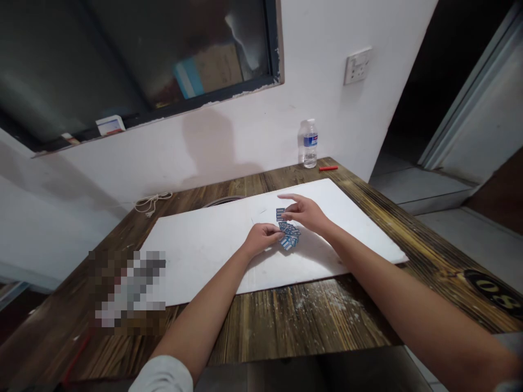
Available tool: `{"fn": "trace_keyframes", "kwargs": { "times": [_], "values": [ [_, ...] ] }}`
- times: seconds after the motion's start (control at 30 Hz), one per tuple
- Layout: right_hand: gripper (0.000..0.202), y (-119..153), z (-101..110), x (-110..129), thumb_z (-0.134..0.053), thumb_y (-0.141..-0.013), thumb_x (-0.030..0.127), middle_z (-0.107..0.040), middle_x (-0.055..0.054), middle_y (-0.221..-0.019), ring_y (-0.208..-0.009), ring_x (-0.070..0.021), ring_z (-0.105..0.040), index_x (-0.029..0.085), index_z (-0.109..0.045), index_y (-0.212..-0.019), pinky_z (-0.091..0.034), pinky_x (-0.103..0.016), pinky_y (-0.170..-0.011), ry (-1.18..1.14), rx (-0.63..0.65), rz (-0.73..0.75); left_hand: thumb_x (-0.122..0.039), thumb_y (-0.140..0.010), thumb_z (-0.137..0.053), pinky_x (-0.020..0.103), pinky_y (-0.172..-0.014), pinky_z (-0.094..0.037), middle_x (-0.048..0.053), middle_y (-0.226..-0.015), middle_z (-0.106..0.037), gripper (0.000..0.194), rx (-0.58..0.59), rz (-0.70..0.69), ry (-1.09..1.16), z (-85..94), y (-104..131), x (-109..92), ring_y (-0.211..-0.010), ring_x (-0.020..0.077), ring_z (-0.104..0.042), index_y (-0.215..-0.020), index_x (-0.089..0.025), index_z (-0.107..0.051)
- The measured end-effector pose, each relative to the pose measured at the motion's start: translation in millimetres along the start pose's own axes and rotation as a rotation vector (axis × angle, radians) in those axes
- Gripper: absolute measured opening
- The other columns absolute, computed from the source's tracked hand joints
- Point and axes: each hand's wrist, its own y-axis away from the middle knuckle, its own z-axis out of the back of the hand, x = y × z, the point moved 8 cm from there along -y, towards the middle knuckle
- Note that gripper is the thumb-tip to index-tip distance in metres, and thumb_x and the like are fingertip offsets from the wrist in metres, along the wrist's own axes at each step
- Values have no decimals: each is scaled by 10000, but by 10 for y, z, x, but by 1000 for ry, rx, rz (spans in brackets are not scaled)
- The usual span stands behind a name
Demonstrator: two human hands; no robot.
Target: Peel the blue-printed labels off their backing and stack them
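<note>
My left hand [262, 238] pinches the near-left edge of a spread fan of small blue-and-white cards [290, 239]. These cards overlap one another, and their printing is too small to read. Between the thumb and a finger of my right hand [305, 212] is a single card [280, 214], dark with pale bars, held just above the fan. The index finger of that hand points out to the left, over the card. Both hands are above a white board [196, 256] that lies on the wooden table [286, 321].
At the table's back right stand a water bottle [310, 144] and a red pen-like stick [328, 168]. A pale cord [153, 202] lies at the back left. Something blurred out [131, 288] covers the board's left corner. A wall with a socket [358, 66] rises behind.
</note>
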Motion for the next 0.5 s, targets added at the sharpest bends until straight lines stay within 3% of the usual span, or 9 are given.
{"fn": "trace_keyframes", "kwargs": {
  "times": [0.07, 0.17, 0.23, 0.5],
  "values": [
    [372, 10, -37, 4, -731, -689, 280, -717, -11, -702, -648, -152, -637, 203, -718, -1053, -503, -277, -629, 23, 44, -5, -399, -720, -695, 263, -590, -452, 65, -706, -719, 259, 12, -2, -14, -10, -2, 8, -605, 160, -611, -741, -152, -768],
    [184, 17, -60, 2, -710, -708, 312, -700, -21, -673, -594, -137, -605, 180, -748, -830, -479, -258, -570, 110, 71, -32, -386, -724, -692, 271, -606, -457, 67, -705, -721, 244, -9, 13, -29, 5, -5, 35, -606, 161, -611, -747, -156, -772],
    [165, 19, -52, 11, -713, -703, 325, -684, -18, -640, -556, -128, -578, 176, -743, -768, -458, -250, -531, 149, 58, -43, -388, -721, -693, 269, -591, -449, 65, -687, -716, 248, -22, 13, -34, 12, -6, 35, -595, 160, -602, -736, -152, -769],
    [204, 38, -95, 42, -710, -712, 359, -695, -31, -686, -629, -151, -609, 173, -736, -790, -477, -257, -567, 187, 118, -47, -419, -714, -667, 239, -579, -389, 20, -618, -656, 309, -19, 66, -76, 1, -11, 69, -579, 132, -545, -719, -120, -745]
  ]
}}
